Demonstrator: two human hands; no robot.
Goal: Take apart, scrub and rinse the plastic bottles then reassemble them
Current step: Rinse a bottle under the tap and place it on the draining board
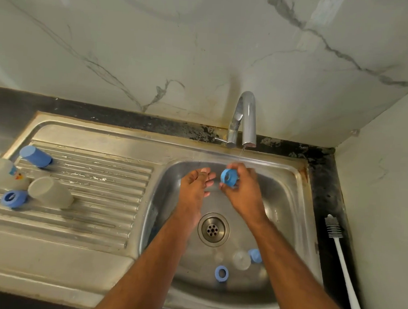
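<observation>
Blue ribbed cap pinched in right hand, apparently hollow; left hand spread, empty.

Over the steel sink the right hand pinches a blue cap under a thin stream from the tap; the left hand hovers just beside it, fingers straight; near the drain lie a blue ring, a clear part and another blue piece; on the ribbed drainboard rest two pale bottles, a blue cup and a blue lid; a white brush lies on the dark desk, right of the sink.
</observation>
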